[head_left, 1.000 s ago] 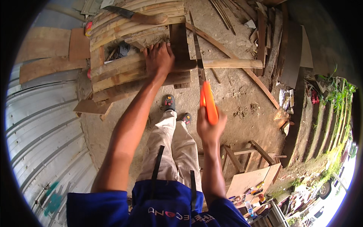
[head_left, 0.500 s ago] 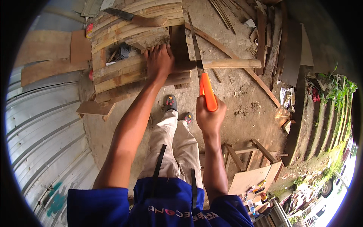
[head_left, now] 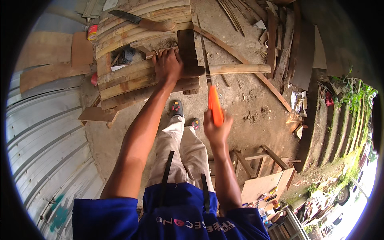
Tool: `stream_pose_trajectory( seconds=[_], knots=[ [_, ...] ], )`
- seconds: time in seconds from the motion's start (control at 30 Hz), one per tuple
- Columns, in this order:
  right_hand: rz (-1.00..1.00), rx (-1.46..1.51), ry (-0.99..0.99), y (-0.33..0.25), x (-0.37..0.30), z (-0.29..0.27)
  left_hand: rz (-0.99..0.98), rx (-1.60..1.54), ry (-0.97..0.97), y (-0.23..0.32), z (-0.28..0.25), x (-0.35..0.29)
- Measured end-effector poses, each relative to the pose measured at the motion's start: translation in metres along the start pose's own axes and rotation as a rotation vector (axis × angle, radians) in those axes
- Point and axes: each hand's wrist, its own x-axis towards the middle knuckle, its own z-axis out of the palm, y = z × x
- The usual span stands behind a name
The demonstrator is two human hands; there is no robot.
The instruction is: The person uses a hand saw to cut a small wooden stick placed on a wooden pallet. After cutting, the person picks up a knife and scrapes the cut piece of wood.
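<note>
A hand saw [head_left: 206,60] with an orange handle is gripped in my right hand [head_left: 219,127]. Its thin blade points away from me and crosses a wooden plank [head_left: 240,69], whose pale end juts out to the right of the bench. My left hand [head_left: 167,66] presses on the wood left of the blade, fingers curled over its far edge; what lies under the palm is hidden. Below and around it is a slatted wooden bench [head_left: 128,82], with a dark board [head_left: 186,44] across its right end. A large knife [head_left: 146,22] with a wooden handle lies on the far slats.
A long wooden strip [head_left: 256,74] lies slantwise on the ground at the right. Scrap boards [head_left: 280,44] lean farther right. Near my right forearm stands a wooden frame [head_left: 244,164] beside a panel with small items. A corrugated metal wall [head_left: 48,132] runs along the left.
My right hand and the saw have drawn back toward me a little, with the blade still across the plank. My left hand keeps its place on the wood.
</note>
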Motion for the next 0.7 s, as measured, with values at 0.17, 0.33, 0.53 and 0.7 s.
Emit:
stream_pose_trajectory(
  seconds=[0.17, 0.33, 0.53, 0.7],
  knots=[
    [0.083, -0.05, 0.021, -0.055, -0.115, -0.071, -0.009, -0.021, 0.066, -0.002, 0.008, -0.001],
    [0.071, -0.065, -0.032, -0.041, -0.016, -0.035, 0.045, 0.004, 0.058, -0.006, 0.01, 0.002],
    [0.142, 0.371, -0.168, -0.039, 0.01, -0.022, 0.024, 0.017, 0.098, -0.004, 0.015, 0.003],
    [0.264, 0.121, -0.108, -0.038, -0.009, -0.018, 0.011, 0.021, 0.099, -0.005, 0.014, 0.0]
  ],
)
